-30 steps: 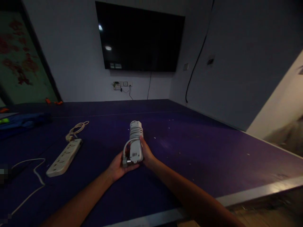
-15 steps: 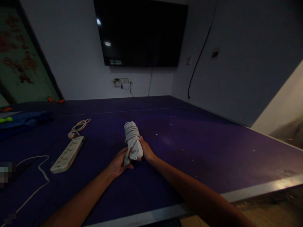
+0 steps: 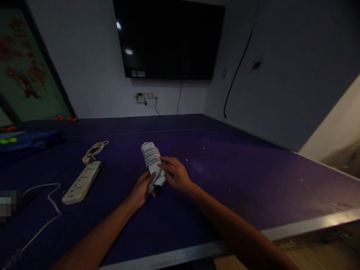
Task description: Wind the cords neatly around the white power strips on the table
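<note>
In the head view, a white power strip (image 3: 153,163) with its own cord wound in tight turns round the far half is held low over the dark purple tabletop (image 3: 239,180), near the middle of the near side. Its far end tips up and to the left, and its near end is tucked between the two hands. Half a second ago the strip pointed more nearly straight away, with its labelled face showing and the right hand along its right edge. Now the far end has swung leftward and the right hand (image 3: 176,173) has come over the top, covering much of that face. The left hand (image 3: 142,189) has its fingers closed round the near end from below and the left. The right hand's fingers (image 3: 165,164) are bent and lie on the strip just below the cord turns; whether they grip it or only press on it cannot be told. Well to the left, a second power strip (image 3: 81,182) lies flat beside a loose coil of cord (image 3: 94,151).
</note>
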The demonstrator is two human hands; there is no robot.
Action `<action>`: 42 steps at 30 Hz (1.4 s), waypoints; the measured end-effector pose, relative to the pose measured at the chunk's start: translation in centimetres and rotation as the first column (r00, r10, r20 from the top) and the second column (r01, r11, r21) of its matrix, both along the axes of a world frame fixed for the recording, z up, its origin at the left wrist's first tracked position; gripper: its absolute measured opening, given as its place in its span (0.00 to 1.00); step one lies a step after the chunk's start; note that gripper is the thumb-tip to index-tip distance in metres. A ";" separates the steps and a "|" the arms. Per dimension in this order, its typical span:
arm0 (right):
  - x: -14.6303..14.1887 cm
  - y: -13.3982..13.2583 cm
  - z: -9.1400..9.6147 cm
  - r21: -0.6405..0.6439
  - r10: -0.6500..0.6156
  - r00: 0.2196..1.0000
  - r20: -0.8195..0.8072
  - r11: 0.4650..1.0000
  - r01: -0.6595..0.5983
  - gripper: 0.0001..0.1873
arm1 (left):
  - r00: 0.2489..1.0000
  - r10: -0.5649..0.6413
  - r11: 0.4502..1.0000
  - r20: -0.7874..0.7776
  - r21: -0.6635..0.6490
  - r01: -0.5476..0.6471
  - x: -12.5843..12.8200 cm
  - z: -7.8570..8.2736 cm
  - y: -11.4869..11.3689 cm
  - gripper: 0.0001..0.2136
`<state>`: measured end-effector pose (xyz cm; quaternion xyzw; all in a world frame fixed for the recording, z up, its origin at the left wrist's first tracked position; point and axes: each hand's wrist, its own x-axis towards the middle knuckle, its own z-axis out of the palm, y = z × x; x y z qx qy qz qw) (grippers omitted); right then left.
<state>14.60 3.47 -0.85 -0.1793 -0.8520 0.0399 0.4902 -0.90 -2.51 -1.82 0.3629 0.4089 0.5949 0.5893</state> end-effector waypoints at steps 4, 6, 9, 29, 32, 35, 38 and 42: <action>0.1 -0.5 0.5 0.088 0.007 0.994 0.111 0.996 -0.017 0.19 | 1.000 -0.006 1.000 -0.026 0.024 0.007 0.0 0.1 -0.2 0.18; 0.0 -0.8 0.6 0.097 0.005 0.983 0.182 0.995 -0.023 0.17 | 1.000 0.001 1.000 -0.026 0.031 0.000 0.0 0.1 -0.2 0.19; 0.0 -0.9 0.3 0.088 -0.013 0.974 0.226 0.996 -0.008 0.15 | 1.000 -0.003 0.999 -0.010 0.036 0.003 0.0 0.1 -0.1 0.20; 1.6 4.5 -0.1 -0.522 -0.471 0.260 -0.843 0.601 -0.605 0.10 | 0.951 -0.282 0.956 0.125 -0.044 0.289 -0.3 -0.5 -0.3 0.18; 2.4 5.5 -0.3 -0.497 -0.497 0.240 -0.834 0.490 -0.716 0.10 | 0.918 -0.349 0.931 0.188 -0.042 0.363 -0.4 -0.6 -0.2 0.16; 2.8 5.3 0.6 -0.488 -0.483 0.246 -0.840 0.477 -0.731 0.09 | 0.887 -0.367 0.918 0.280 -0.041 0.393 -0.7 -0.4 -0.2 0.17; 3.0 4.2 2.3 -0.487 -0.421 0.294 -0.858 0.486 -0.725 0.13 | 0.856 -0.349 0.915 0.382 -0.059 0.399 -0.9 0.0 -0.3 0.15; 2.8 2.8 4.0 -0.479 -0.296 0.377 -0.878 0.522 -0.706 0.16 | 0.873 -0.266 0.939 0.409 -0.093 0.330 -0.9 0.8 -0.7 0.11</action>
